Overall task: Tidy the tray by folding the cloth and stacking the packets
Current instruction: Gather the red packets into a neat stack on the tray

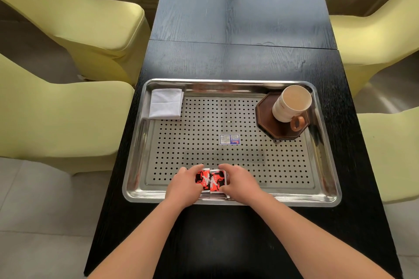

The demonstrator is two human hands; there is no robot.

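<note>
The left grip [183,186] and the right grip [240,182], both bare hands, reach from the near edge of the black table [238,59] over the front rim of the steel tray [136,142]. Between them they hold the red, black and white packets [210,180]. The left grip has its fingers curled around the left end, and the right grip has its fingers curled around the right end and the far edge. The packets are low at the near side of the tray, a little left of its middle. How many packets there are, and whether they lie exactly one on another, cannot be told.

In the middle of the perforated tray floor there is a small printed label [229,139]. In the far left corner of the tray lies the white cloth [166,104], folded into a neat rectangle. In the far right corner a cream mug [292,102] stands on a dark octagonal coaster [281,130], its brown handle toward the person. Yellow-green covered chairs [90,20] stand on both sides of the table.
</note>
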